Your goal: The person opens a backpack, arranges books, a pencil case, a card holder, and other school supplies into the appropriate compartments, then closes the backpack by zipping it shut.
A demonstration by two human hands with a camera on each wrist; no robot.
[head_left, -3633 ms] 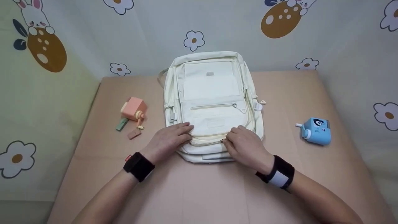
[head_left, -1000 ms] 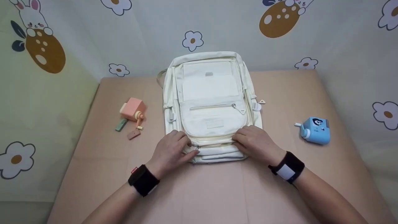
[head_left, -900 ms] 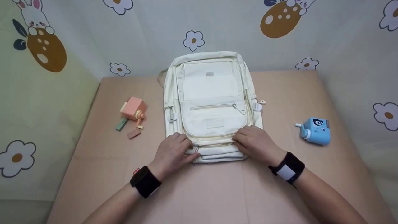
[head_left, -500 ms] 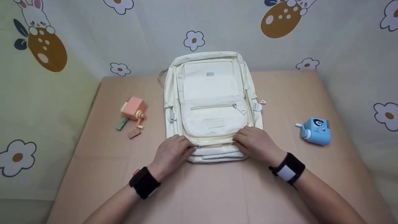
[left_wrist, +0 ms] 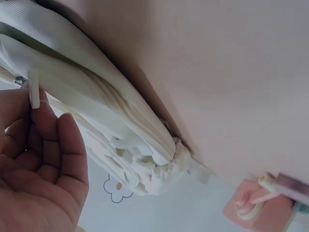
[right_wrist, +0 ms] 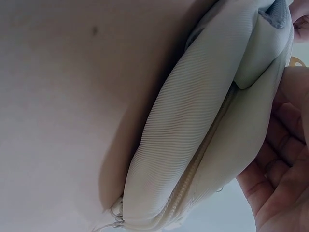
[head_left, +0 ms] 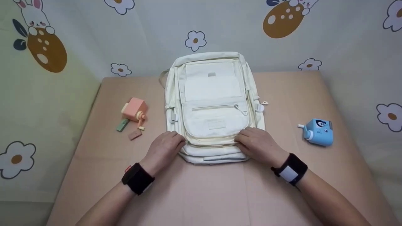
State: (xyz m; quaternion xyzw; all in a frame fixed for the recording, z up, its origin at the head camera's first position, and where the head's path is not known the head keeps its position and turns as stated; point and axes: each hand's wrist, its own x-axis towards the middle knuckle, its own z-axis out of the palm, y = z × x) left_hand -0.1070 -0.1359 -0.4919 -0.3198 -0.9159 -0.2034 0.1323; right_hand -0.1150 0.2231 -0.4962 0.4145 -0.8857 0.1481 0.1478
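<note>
A cream backpack (head_left: 213,84) lies front side up on the table. At the lower left of its front pocket, my left hand (head_left: 164,147) pinches a pale zipper pull (left_wrist: 34,89) between thumb and forefinger. In the left wrist view the metal slider (left_wrist: 20,80) shows just beyond the fingertips. My right hand (head_left: 261,146) grips the cloth at the pocket's lower right corner, fingers curled over the edge. The zipper line (head_left: 213,146) runs between the two hands. The right fingertips are partly hidden by the cloth.
Left of the backpack stand a pink crank pencil sharpener (head_left: 135,109), a green block (head_left: 122,125) and a small reddish-brown block (head_left: 135,135). A blue crank sharpener (head_left: 318,132) sits on the right. Patterned cloth (head_left: 150,34) hangs behind the table (head_left: 216,194).
The slider, earlier near the right hand, has shifted to the pocket's left end with my left hand. My left hand moved left and slightly up; the right moved slightly right, then stayed.
</note>
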